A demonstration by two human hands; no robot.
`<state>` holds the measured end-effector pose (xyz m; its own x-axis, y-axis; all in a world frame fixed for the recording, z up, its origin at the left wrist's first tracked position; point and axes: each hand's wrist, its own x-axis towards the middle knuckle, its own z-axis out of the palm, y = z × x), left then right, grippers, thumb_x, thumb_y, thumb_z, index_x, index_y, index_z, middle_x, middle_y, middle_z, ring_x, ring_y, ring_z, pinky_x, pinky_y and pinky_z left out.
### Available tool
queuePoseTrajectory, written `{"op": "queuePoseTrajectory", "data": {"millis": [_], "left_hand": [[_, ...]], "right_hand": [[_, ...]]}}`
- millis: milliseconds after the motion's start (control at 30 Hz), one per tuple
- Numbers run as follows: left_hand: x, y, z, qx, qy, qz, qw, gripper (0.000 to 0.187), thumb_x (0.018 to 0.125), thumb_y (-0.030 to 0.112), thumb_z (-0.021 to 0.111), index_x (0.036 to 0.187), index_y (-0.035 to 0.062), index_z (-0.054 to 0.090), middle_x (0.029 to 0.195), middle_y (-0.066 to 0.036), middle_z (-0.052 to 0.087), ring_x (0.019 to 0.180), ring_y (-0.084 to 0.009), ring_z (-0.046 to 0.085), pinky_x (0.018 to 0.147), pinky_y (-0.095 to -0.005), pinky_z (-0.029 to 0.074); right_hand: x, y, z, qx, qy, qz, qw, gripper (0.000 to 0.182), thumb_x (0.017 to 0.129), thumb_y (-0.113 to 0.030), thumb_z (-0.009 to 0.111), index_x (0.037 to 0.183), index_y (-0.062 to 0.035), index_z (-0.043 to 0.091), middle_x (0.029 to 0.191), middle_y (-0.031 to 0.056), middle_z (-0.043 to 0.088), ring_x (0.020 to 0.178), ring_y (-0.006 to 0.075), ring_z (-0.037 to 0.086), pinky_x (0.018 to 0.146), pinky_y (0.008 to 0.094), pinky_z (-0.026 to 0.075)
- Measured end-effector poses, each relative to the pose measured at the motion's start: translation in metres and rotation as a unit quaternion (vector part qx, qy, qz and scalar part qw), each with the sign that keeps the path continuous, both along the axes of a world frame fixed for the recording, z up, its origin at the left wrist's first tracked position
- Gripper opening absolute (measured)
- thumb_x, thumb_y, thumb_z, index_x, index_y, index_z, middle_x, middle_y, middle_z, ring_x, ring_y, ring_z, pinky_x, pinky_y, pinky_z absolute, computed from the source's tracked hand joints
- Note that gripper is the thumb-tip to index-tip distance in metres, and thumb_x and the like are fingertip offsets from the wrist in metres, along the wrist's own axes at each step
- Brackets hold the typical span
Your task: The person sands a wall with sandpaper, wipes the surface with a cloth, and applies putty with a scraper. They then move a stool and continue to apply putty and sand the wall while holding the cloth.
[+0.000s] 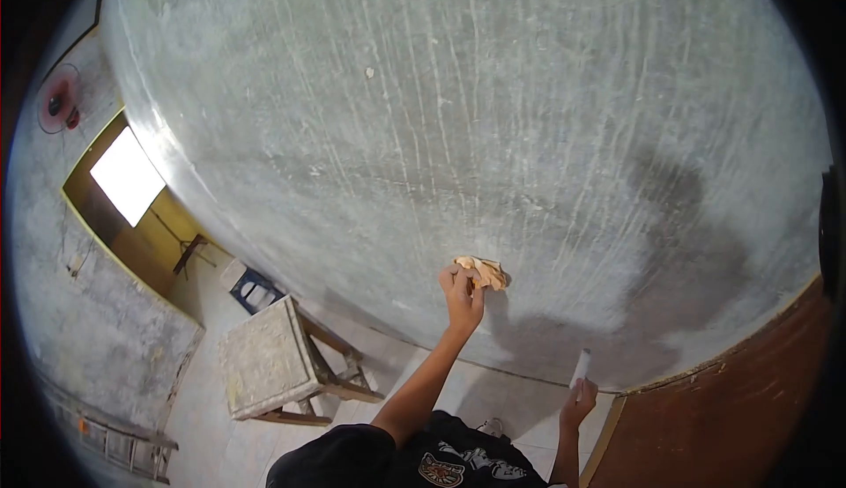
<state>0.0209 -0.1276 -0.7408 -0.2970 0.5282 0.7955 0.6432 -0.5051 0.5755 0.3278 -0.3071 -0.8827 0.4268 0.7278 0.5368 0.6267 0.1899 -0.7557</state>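
Note:
My left hand (461,298) is raised to the grey wall (493,92), its fingers closed on a crumpled tan-orange cloth (486,272). The cloth lies against the wall's surface, and its folds stick out to the right of my fingers. Lower right, my right hand (577,404) is closed around a narrow, pale, whitish object (582,365) that points upward. I cannot make out what kind of object this is. Light streaks run down the wall above the cloth, and a dark shadow falls on its right side.
A stained wooden stool (269,356) stands on the tiled floor to the left. Behind it is a blue step stool (256,290). A ladder (123,448) is at lower left, a red wall fan (60,100) at upper left. A brown door (714,426) adjoins the wall's right end.

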Motion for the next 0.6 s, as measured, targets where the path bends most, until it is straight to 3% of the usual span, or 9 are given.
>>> {"op": "queuePoseTrajectory", "data": {"millis": [67, 133, 200, 267, 333, 400, 467, 533, 600], "left_hand": [[-0.002, -0.01, -0.027, -0.045, -0.024, -0.017, 0.999, 0.015, 0.087, 0.0, 0.066, 0.099, 0.0058, 0.059, 0.105, -0.01, 0.051, 0.096, -0.0233, 0.052, 0.077, -0.0306, 0.046], [-0.008, -0.027, -0.062, -0.119, -0.307, -0.136, 0.934, 0.017, 0.092, 0.0, 0.062, 0.108, 0.0044, 0.056, 0.108, -0.009, 0.056, 0.099, -0.0214, 0.056, 0.09, -0.0341, 0.046], [-0.03, -0.044, -0.096, -0.234, -0.351, -0.159, 0.893, 0.015, 0.098, 0.007, 0.059, 0.113, 0.0041, 0.053, 0.108, -0.005, 0.06, 0.096, -0.0149, 0.058, 0.087, -0.0312, 0.049], [-0.048, -0.064, -0.126, -0.266, -0.544, -0.23, 0.762, 0.017, 0.101, 0.012, 0.056, 0.116, 0.0056, 0.054, 0.108, -0.007, 0.062, 0.1, -0.0164, 0.06, 0.087, -0.0348, 0.052], [-0.073, -0.087, -0.153, -0.312, -0.573, -0.231, 0.721, 0.017, 0.102, 0.014, 0.053, 0.117, 0.0062, 0.053, 0.109, -0.008, 0.062, 0.1, -0.0186, 0.061, 0.087, -0.0377, 0.053], [-0.088, -0.103, -0.166, -0.34, -0.6, -0.238, 0.684, 0.018, 0.103, 0.015, 0.051, 0.118, 0.0069, 0.052, 0.11, -0.009, 0.062, 0.101, -0.0209, 0.062, 0.087, -0.0405, 0.055], [-0.107, -0.127, -0.172, -0.351, -0.656, -0.258, 0.616, 0.018, 0.104, 0.016, 0.046, 0.12, 0.0079, 0.05, 0.112, -0.011, 0.062, 0.099, -0.0254, 0.063, 0.089, -0.0458, 0.056], [-0.117, -0.145, -0.156, -0.372, -0.638, -0.253, 0.625, 0.02, 0.105, 0.019, 0.042, 0.121, 0.0089, 0.048, 0.113, -0.012, 0.062, 0.099, -0.028, 0.064, 0.09, -0.0486, 0.056], [-0.131, -0.165, -0.153, -0.383, -0.65, -0.259, 0.602, 0.021, 0.105, 0.02, 0.041, 0.12, 0.0086, 0.049, 0.113, -0.013, 0.062, 0.101, -0.029, 0.065, 0.09, -0.0492, 0.056]], "right_hand": [[-0.008, 0.01, -0.028, -0.018, -0.006, 0.052, 0.998, 0.018, 0.098, -0.01, 0.061, 0.093, 0.0069, 0.065, 0.087, 0.0195, 0.064, 0.086, 0.0359, 0.061, 0.079, 0.0455, 0.047], [-0.016, 0.013, -0.053, -0.055, -0.018, 0.105, 0.993, 0.018, 0.098, -0.011, 0.063, 0.096, 0.0057, 0.068, 0.088, 0.0197, 0.066, 0.086, 0.0363, 0.062, 0.078, 0.0451, 0.048], [-0.036, 0.017, -0.071, -0.109, 0.0, 0.118, 0.987, 0.019, 0.097, -0.013, 0.063, 0.096, 0.0044, 0.069, 0.087, 0.0204, 0.067, 0.085, 0.0377, 0.063, 0.078, 0.0457, 0.048], [-0.042, 0.007, -0.108, -0.198, 0.024, 0.111, 0.974, 0.024, 0.098, -0.019, 0.061, 0.096, 0.0036, 0.07, 0.087, 0.0209, 0.068, 0.084, 0.0382, 0.064, 0.078, 0.0461, 0.049], [-0.037, -0.025, -0.181, -0.277, 0.029, 0.096, 0.956, 0.028, 0.099, -0.023, 0.06, 0.096, 0.0031, 0.07, 0.088, 0.0213, 0.069, 0.084, 0.0381, 0.065, 0.078, 0.0463, 0.049], [-0.024, -0.062, -0.24, -0.455, 0.116, -0.022, 0.883, 0.038, 0.098, -0.034, 0.058, 0.095, 0.0023, 0.071, 0.09, 0.0217, 0.071, 0.086, 0.0386, 0.068, 0.078, 0.0461, 0.05], [-0.019, -0.098, -0.236, -0.498, 0.19, -0.078, 0.843, 0.043, 0.094, -0.038, 0.058, 0.093, 0.0017, 0.073, 0.091, 0.0223, 0.073, 0.088, 0.0377, 0.07, 0.079, 0.0467, 0.052], [-0.021, -0.125, -0.228, -0.496, 0.236, -0.134, 0.825, 0.043, 0.093, -0.036, 0.054, 0.087, 0.0016, 0.074, 0.079, 0.0206, 0.072, 0.08, 0.0396, 0.071, 0.078, 0.05, 0.053], [-0.014, -0.153, -0.231, -0.518, 0.165, -0.098, 0.833, 0.044, 0.092, -0.036, 0.055, 0.086, 0.0028, 0.074, 0.081, 0.0213, 0.073, 0.082, 0.0404, 0.071, 0.079, 0.0505, 0.053]]}}
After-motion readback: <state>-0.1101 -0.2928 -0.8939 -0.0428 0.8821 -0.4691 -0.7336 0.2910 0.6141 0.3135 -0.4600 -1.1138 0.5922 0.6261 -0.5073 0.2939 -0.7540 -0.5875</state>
